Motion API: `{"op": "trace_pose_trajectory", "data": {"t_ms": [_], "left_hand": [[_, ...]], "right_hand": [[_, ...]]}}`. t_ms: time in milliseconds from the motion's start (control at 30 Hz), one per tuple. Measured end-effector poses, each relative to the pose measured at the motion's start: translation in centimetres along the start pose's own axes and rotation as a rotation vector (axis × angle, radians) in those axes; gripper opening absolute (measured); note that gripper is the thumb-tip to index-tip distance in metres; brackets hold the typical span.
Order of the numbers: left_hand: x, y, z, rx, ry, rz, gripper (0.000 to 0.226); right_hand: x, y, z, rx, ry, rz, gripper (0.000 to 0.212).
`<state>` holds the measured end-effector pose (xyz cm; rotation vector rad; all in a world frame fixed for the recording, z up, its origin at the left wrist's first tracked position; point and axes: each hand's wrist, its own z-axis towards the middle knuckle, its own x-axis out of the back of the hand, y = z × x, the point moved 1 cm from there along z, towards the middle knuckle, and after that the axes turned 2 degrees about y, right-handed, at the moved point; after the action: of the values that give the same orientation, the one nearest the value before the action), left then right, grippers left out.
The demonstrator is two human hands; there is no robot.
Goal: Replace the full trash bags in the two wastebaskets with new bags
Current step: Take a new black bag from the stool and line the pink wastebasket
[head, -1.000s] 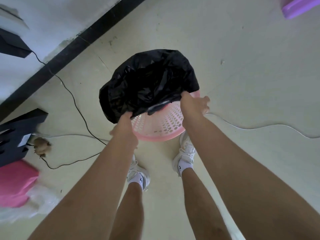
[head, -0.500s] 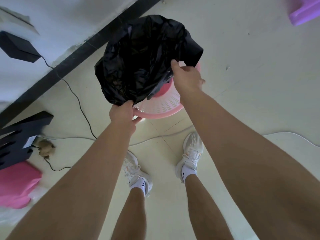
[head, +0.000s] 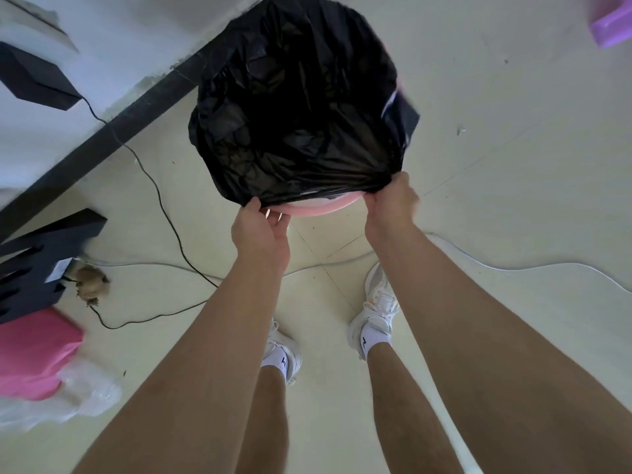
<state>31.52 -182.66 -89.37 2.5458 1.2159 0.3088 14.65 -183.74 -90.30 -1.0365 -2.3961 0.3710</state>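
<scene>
Pinching the near hem of the black bag (head: 297, 107), my left hand (head: 260, 230) and right hand (head: 390, 200) curl on the plastic, equally close. The pink wastebasket (head: 318, 209) sits just ahead, bag draped over its mouth, hem running side to side along its near rim.

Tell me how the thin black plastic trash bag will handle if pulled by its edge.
Likely floppy: the thin black plastic trash bag is crumpled into loose folds. Probably light: fingertip pinches by the left hand and right hand pull its hem taut. Being glossy, it may slip off the round pink plastic wastebasket.
</scene>
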Motion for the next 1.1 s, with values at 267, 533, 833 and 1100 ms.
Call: {"op": "trace_pose_trajectory", "data": {"t_ms": [267, 533, 833, 1100], "left_hand": [[0.8, -0.4, 3.7, 0.144, 0.004, 0.213, 0.023], [-0.4, 3.1, 4.4, 0.027, 0.204, 0.143, 0.014], [-2.6, 3.7, 2.3, -0.551, 0.139, 0.738, 0.064], [-1.7, 5.3, 3.9, -0.686, 0.221, 0.902, 0.056]], "right_hand": [[0.3, 2.7, 3.3, -0.146, -0.264, -0.168, 0.013], [-0.9, -0.3, 3.9, 0.131, -0.058, -0.153, 0.042], [-2.1, -3.7, 1.5, 1.129, 0.006, -0.786, 0.026], [-2.6, -6.5, 8.6, 0.359, 0.083, -0.416, 0.008]]}}
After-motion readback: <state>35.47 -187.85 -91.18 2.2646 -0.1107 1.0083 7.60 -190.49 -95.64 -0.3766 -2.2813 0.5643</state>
